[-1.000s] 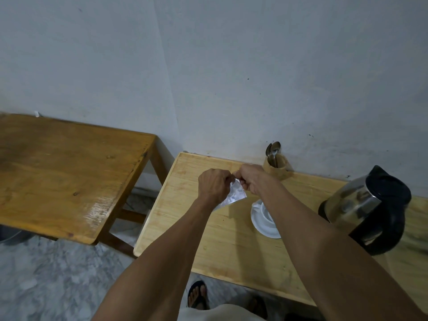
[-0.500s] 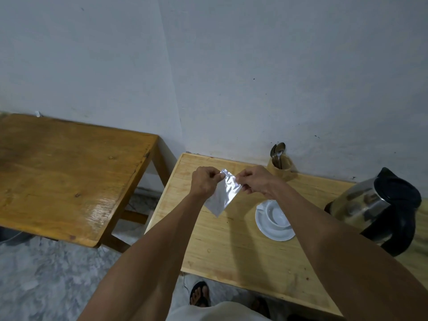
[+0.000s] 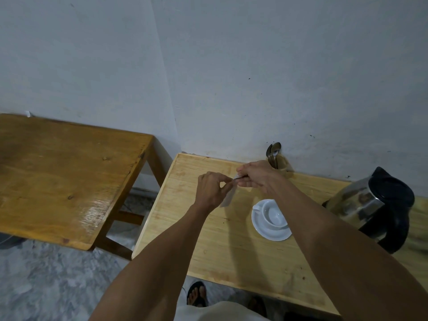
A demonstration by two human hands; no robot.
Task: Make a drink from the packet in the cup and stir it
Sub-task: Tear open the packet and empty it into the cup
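Now both hands are up over the far half of the pale wooden table [image 3: 231, 251], working the top edge of the silver packet [image 3: 228, 197]. Left hand [image 3: 212, 192] is pinched shut on the near-left part of that edge, right hand [image 3: 256, 176] is pinched on the far-right part, and the sachet hangs down between them, blurred and edge-on (so whether it is torn open yet, I cannot tell). Looks like the tearing step, with everything else in the task to come.

To do it well, I'd say: keep the two pinches close together at the seam, pull one toward the body and one away, and hold the sachet upright so no powder spills. Better to shift it right, over the white cup [image 3: 273, 214], before the tear runs through. That cup sits empty on its white saucer [image 3: 271, 232], near and right of the hands, handle pointing far-left.

Around it: a steel electric kettle [image 3: 372, 209] with a black lid stands at the right, and a small wooden holder [image 3: 279, 163] with spoons [image 3: 274, 149] stands against the wall behind the right hand. A darker, glossier wooden table [image 3: 64, 177] sits apart on the left, with a plain whitish wall [image 3: 254, 66] and a grey marbled floor [image 3: 51, 281] below.
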